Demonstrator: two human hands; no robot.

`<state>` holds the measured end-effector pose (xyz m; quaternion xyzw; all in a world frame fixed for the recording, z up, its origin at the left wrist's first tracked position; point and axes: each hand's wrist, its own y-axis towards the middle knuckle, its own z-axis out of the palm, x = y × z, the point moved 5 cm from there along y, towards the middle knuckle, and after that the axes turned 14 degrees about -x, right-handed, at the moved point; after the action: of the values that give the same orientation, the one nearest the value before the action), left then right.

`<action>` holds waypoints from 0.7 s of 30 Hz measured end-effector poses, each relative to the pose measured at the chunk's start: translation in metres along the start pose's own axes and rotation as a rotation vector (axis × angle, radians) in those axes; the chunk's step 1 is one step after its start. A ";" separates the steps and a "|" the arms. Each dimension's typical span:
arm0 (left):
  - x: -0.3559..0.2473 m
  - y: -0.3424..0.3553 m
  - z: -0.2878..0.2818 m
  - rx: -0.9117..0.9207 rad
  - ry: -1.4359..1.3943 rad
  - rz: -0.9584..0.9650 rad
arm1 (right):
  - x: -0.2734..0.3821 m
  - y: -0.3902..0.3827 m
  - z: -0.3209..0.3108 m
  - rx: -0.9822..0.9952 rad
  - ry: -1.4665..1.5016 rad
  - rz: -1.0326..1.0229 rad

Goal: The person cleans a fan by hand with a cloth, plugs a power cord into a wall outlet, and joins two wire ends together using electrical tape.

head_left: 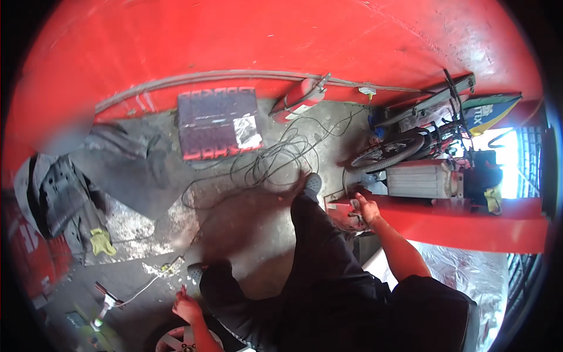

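My right hand (pixel 368 212) reaches over the end of a red ledge (pixel 446 226), its fingers curled together beside a small dark flat piece (pixel 364 190). Whether they grip that piece is too small to tell. Just below those fingers is a cluttered, shiny clear-looking item (pixel 349 221) at the ledge's end. Low on the left, my left hand (pixel 186 307) is held over the floor with its fingers drawn together; anything in them is too small to make out. Close under it shows a wheel with pale spokes (pixel 177 339).
A black and red crate (pixel 217 124) and a fire extinguisher (pixel 298 100) stand along the red wall. Loops of cable (pixel 272 164) lie on the floor by my foot. A bicycle (pixel 390 154) leans at right. Grey car parts (pixel 61 196) and a power strip (pixel 172 267) are at left.
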<state>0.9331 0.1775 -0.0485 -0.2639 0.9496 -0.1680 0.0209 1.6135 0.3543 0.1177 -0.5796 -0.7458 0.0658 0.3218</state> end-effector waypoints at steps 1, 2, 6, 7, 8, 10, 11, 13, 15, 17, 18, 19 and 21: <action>-0.026 -0.008 -0.018 -0.098 0.036 0.092 | -0.025 0.069 -0.022 0.000 -0.074 -0.033; -0.046 -0.014 -0.037 -0.078 0.060 0.093 | -0.031 0.129 -0.034 0.009 -0.215 -0.232; -0.030 -0.052 -0.024 -0.315 0.132 0.046 | 0.035 0.321 -0.028 -0.105 -0.141 -0.581; -0.039 -0.064 -0.029 -0.343 0.288 -0.121 | 0.058 0.364 -0.022 -0.144 -0.030 -0.575; -0.104 -0.051 -0.061 -0.304 0.150 -0.123 | 0.071 0.406 -0.033 -0.230 -0.002 -0.556; -0.190 -0.019 -0.099 -0.358 0.097 -0.012 | 0.105 0.481 -0.038 -0.366 0.044 -0.551; -0.206 -0.002 -0.091 -0.349 0.027 0.034 | 0.123 0.519 -0.037 -0.434 0.051 -0.563; -0.267 0.038 -0.079 -0.279 0.022 -0.056 | 0.135 0.614 -0.041 -0.579 0.102 -0.635; -0.230 0.074 -0.027 -0.316 0.163 0.132 | 0.173 0.658 -0.004 -0.498 -0.002 -0.562; -0.202 0.115 0.033 -0.207 0.527 0.142 | 0.193 0.712 0.006 -0.714 -0.045 -0.729; -0.196 0.136 0.053 -0.080 0.490 0.083 | 0.198 0.736 0.009 -0.778 -0.027 -0.729; -0.162 0.147 0.080 -0.071 0.500 0.104 | 0.213 0.745 0.016 -0.745 0.110 -0.592; -0.223 0.161 0.095 -0.161 0.500 -0.143 | 0.201 0.759 0.023 -0.694 0.177 -0.599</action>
<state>1.0579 0.3913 -0.2022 -0.2812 0.9145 -0.1529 -0.2473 2.2003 0.7858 -0.1765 -0.4157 -0.8278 -0.3330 0.1763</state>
